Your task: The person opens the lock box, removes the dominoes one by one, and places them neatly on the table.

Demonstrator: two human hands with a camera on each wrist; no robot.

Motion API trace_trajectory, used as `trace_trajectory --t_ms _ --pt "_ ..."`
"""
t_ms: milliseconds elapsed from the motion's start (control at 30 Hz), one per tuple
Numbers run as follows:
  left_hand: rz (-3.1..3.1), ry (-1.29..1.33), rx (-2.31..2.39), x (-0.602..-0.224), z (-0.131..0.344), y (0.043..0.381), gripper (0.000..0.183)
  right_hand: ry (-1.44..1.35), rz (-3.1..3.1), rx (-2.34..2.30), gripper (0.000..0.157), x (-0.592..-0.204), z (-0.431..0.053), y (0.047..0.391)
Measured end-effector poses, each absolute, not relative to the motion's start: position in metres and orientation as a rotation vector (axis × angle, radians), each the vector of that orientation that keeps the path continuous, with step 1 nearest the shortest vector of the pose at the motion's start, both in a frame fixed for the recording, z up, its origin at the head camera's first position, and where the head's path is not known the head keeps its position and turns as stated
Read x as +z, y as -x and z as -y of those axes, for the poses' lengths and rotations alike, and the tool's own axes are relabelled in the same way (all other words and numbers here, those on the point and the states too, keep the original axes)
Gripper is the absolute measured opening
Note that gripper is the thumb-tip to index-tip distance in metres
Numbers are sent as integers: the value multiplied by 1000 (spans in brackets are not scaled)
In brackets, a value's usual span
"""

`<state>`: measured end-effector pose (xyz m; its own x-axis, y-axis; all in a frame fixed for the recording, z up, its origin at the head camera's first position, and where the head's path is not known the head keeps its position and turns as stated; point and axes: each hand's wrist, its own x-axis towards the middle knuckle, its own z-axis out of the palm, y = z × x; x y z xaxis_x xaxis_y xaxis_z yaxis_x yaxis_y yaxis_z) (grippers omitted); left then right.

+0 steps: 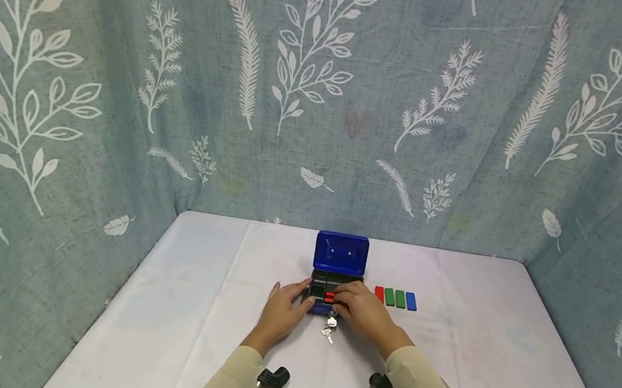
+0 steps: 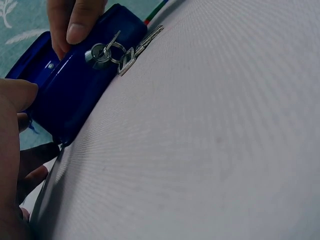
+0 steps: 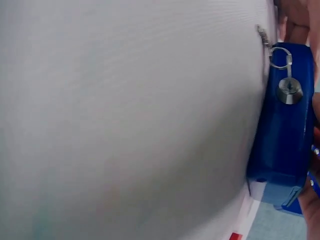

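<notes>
A small blue cash box stands with its lid raised and a black compartment tray inside. My left hand grips the box's left end, thumb at the front edge and fingers along the side. My right hand reaches over the tray from the right, its thumb and fingers pinching a red block in a front compartment. The right fingertips are partly hidden. Keys on a ring hang from the front lock and lie against the tablecloth.
Right of the box lie flat pieces in a row: a red one, two green ones and a blue one. A white cloth covers the table. A patterned curtain hangs behind and at both sides.
</notes>
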<state>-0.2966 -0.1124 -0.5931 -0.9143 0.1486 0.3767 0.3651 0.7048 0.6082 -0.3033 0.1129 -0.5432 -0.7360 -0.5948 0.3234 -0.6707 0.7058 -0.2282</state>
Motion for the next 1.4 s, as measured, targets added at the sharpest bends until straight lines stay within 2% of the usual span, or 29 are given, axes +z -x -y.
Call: trace_trajectory --t_ms 200,400,700,1000,1400 --pt "2604 411 -1021 -592 112 296 50 -865 2856 483 12 -538 -106 307" --pt "2617 401 -1030 -593 112 297 50 -835 2920 403 24 -536 -98 307" --pt "2607 404 -1024 -593 112 298 50 -905 2771 211 24 -538 -95 302" --pt "2638 383 -1009 -594 112 297 50 -853 2866 310 25 -535 -94 302" --pt "2621 398 -1023 -594 111 298 50 -927 2868 343 26 -538 -93 306"
